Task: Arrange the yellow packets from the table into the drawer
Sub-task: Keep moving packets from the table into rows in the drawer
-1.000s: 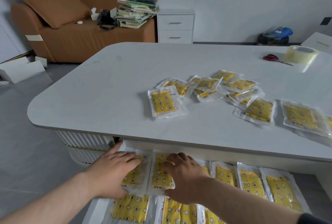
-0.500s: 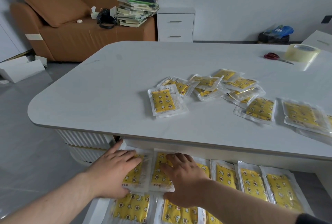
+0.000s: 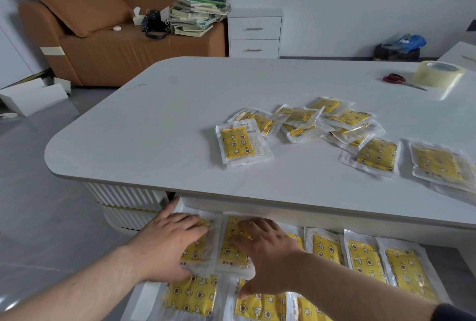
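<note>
The drawer [image 3: 140, 300] stands pulled out under the near edge of the white table [image 3: 164, 125]. Several yellow star-print packets in clear wrappers lie in rows in the drawer [image 3: 365, 256]. My left hand [image 3: 170, 243] presses flat on the far-left packet [image 3: 198, 248]. My right hand [image 3: 268, 256] rests with spread fingers on the packet beside it [image 3: 231, 248]. Those two packets sit side by side and overlap the nearer row. More packets lie loose on the table: one alone [image 3: 238, 141], a heap [image 3: 322, 120], and others at the right [image 3: 378, 156].
A tape roll [image 3: 438, 73] and red scissors [image 3: 394, 78] lie at the table's far right. Beyond the table stand a brown sofa [image 3: 103, 45] with stacked books and a white drawer cabinet [image 3: 255, 33]. White boxes [image 3: 33, 94] lie on the floor at left.
Both hands stay on the same two packets in the drawer and shift them only slightly. The packets on the table have not moved.
</note>
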Demonstrator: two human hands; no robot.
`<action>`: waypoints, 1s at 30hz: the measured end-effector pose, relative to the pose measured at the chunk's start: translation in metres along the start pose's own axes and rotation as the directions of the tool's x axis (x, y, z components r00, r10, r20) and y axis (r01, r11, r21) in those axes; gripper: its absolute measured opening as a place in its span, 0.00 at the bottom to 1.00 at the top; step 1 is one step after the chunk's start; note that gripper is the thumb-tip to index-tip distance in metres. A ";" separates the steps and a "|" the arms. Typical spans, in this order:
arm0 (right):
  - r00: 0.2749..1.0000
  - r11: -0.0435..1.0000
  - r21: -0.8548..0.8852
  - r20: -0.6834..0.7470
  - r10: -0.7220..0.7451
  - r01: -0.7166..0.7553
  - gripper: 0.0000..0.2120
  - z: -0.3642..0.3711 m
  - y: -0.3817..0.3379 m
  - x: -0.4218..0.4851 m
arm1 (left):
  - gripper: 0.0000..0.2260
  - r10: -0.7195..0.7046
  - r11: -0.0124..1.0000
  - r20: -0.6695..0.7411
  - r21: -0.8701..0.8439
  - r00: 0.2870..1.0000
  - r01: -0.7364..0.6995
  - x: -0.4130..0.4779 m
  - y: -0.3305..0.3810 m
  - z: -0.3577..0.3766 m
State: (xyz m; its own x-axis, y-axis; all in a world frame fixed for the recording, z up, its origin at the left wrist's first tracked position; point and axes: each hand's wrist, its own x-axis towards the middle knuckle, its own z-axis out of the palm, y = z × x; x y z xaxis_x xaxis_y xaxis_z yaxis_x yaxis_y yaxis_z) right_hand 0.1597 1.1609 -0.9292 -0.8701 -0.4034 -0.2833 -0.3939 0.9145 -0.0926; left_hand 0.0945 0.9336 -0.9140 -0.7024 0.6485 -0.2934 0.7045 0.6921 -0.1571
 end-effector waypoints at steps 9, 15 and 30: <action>0.995 0.993 0.118 -0.094 -0.010 0.021 0.25 0.005 0.003 0.004 | 0.38 -0.006 1.000 -0.015 0.000 1.000 0.006 0.000 -0.001 0.002; 0.993 0.990 0.132 -0.111 -0.033 0.047 0.24 0.005 0.005 0.004 | 0.39 -0.013 1.000 0.006 -0.009 1.000 0.013 0.000 -0.002 0.002; 0.984 0.992 0.122 -0.175 0.042 -0.020 0.21 0.006 0.008 0.004 | 0.43 0.003 0.999 0.045 -0.054 0.999 0.000 -0.002 0.001 -0.004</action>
State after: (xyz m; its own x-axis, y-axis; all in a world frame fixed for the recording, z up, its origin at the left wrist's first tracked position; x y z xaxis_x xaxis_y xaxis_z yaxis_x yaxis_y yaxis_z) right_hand 0.1546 1.1666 -0.9365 -0.9243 -0.3640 -0.1151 -0.3368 0.9195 -0.2027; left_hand 0.0960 0.9339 -0.9094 -0.6954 0.6354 -0.3357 0.6981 0.7082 -0.1057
